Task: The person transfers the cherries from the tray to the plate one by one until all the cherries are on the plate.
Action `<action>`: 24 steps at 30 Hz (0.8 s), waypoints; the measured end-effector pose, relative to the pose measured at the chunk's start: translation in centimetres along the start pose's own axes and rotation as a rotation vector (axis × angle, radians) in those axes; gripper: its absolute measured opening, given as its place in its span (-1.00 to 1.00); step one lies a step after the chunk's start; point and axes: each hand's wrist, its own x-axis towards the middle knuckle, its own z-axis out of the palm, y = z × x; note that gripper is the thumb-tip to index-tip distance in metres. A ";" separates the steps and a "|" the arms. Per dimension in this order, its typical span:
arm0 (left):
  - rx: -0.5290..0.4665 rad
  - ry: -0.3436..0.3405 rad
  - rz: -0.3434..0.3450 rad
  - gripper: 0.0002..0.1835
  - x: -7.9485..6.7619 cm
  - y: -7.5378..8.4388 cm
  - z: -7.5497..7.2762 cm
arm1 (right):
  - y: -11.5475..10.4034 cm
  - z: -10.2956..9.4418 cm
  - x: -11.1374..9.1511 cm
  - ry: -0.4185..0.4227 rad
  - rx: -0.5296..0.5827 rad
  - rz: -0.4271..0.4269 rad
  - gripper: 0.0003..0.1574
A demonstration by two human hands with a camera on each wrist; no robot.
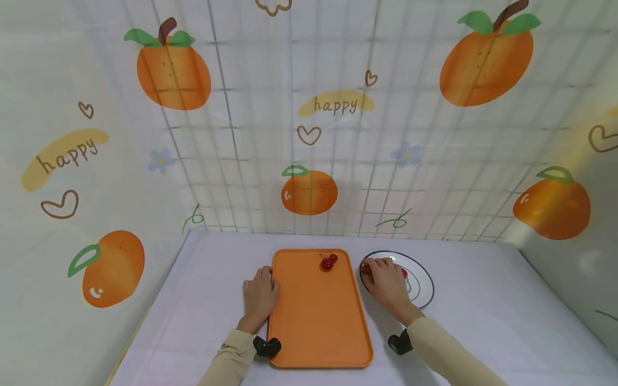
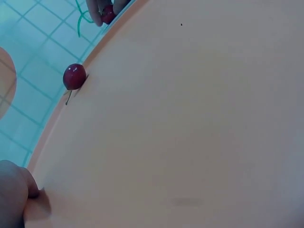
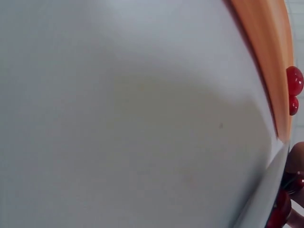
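An orange tray (image 1: 316, 316) lies on the white table. My left hand (image 1: 260, 295) holds its left rim, and part of that hand (image 2: 14, 192) shows over the edge in the left wrist view. Two red cherries (image 1: 326, 264) with a stem sit near the tray's far right corner. On the right, my right hand (image 1: 388, 284) reaches over a dark-rimmed white plate (image 1: 425, 281) and pinches a red cherry (image 1: 367, 269). Another bit of red cherry (image 1: 404, 273) peeks out beside the fingers. The hand covers part of the plate.
Behind the table rises a pale gridded cloth (image 1: 260, 177) printed with oranges and lettering. Black wrist devices (image 1: 399, 343) sit at both cuffs. The plate stands close to the tray's right side, and white tabletop (image 1: 487, 300) extends beyond it.
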 end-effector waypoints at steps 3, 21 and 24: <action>-0.009 0.019 0.015 -0.76 0.0 0.1 -0.1 | 0.2 0.1 -0.1 0.014 -0.001 0.000 -0.65; -0.017 0.008 0.006 -0.75 -0.2 0.1 -0.1 | 0.7 0.3 -0.4 0.068 0.009 -0.022 -0.63; -0.017 0.009 0.007 -0.75 -0.1 0.2 -0.2 | 0.5 0.2 -0.2 0.069 0.016 -0.028 -0.64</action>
